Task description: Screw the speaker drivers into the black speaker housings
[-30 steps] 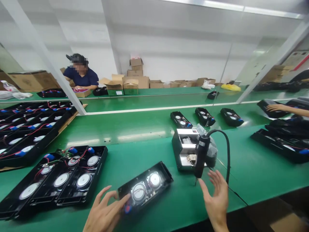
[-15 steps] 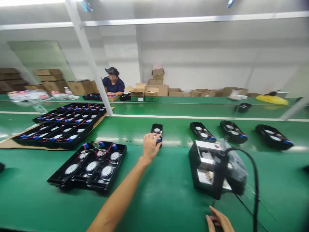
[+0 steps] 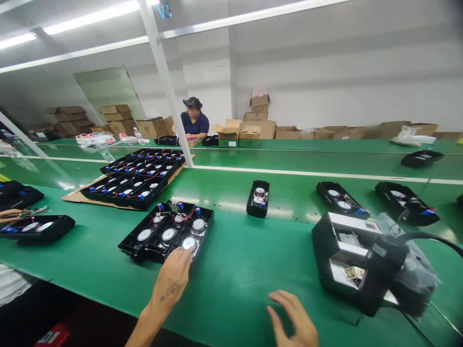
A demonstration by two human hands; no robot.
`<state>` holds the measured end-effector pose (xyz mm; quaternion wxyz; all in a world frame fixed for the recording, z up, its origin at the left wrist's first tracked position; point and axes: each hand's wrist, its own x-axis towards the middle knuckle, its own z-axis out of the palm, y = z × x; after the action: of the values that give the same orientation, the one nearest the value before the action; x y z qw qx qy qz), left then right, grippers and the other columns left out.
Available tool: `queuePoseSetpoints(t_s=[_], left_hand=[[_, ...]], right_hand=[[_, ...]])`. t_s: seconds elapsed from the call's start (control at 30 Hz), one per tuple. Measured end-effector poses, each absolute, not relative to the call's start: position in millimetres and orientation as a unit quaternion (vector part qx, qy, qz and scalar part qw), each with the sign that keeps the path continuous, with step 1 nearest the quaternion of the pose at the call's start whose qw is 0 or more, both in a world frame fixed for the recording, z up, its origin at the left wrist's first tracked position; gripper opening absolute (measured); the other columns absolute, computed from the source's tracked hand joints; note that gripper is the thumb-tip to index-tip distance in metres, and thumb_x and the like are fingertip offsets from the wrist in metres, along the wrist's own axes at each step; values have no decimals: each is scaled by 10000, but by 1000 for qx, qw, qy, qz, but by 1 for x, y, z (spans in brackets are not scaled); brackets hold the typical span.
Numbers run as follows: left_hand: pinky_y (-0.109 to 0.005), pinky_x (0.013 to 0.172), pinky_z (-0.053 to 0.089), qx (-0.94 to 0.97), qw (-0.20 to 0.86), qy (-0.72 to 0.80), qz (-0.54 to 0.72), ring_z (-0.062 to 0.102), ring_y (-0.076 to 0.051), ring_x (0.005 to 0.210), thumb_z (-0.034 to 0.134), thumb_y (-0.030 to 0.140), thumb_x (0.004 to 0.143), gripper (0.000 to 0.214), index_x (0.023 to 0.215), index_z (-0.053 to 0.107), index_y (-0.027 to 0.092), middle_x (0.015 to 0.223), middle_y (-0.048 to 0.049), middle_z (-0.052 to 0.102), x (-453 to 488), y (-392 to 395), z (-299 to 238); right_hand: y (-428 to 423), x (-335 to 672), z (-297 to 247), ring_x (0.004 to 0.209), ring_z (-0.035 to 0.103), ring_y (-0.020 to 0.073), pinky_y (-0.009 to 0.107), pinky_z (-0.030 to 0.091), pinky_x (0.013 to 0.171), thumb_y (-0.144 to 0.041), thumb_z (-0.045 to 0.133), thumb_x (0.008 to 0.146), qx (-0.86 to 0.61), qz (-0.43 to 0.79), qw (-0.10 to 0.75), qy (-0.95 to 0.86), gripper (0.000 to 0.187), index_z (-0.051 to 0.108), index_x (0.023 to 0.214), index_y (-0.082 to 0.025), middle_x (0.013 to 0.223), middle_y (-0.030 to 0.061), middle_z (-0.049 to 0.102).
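Observation:
My left hand (image 3: 174,277) reaches to the near right end of a group of black speaker housings (image 3: 167,232) lying side by side on the green bench; its fingertips touch the nearest one by its round silver driver, fingers extended. My right hand (image 3: 293,320) hovers low over the bench in front of me, fingers spread, holding nothing. A single black speaker housing (image 3: 258,198) lies farther out on the belt.
A black and silver tool stand (image 3: 356,258) with a cabled handpiece (image 3: 383,270) stands at right. More housings (image 3: 341,198) lie along the belt and stacked on cardboard (image 3: 134,176). A seated person (image 3: 194,123) works at the far bench among cardboard boxes. Another person's hand (image 3: 9,215) shows at left.
My left hand let go of the single housing on the belt and drew back to the group of housings nearer me. My right hand rose into view. The view swung left.

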<state>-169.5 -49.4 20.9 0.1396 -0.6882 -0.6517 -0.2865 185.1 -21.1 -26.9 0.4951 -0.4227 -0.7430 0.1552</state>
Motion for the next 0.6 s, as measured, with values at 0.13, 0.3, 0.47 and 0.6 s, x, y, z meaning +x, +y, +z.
queuePoseSetpoints(t_s=[0.13,0.3,0.47,0.6], left_hand=[[-322,854,616,-652,56,-669,-352,767,-193,939,402,220,1080,342,1323,641,193,1032,-60,800,-127,-53,20],[-364,886,628,-564,60,-708,-420,757,-218,1024,503,262,1051,264,1243,681,219,1137,-62,785,-124,-63,37],[-478,1073,552,-638,143,-644,-397,628,-247,1229,452,45,981,436,1240,718,274,1281,-81,677,-144,-70,56],[-458,1016,585,-783,88,-538,-299,610,-254,1249,432,-59,905,612,1261,733,337,1361,-80,630,-122,-61,58]], right_hand=[[-11,79,2,1229,666,327,533,556,1049,-140,636,827,-249,211,403,-855,514,605,1330,-241,1298,136,713],[2,35,16,1086,638,315,533,458,1047,-366,724,862,-203,200,216,-934,671,473,1464,-207,1192,136,718],[13,97,28,928,631,255,521,425,1064,-578,685,905,-216,150,181,-948,355,691,946,-225,923,65,720],[19,172,49,844,638,219,550,394,1131,-517,641,966,-224,125,166,-952,339,696,834,-209,810,46,714]])
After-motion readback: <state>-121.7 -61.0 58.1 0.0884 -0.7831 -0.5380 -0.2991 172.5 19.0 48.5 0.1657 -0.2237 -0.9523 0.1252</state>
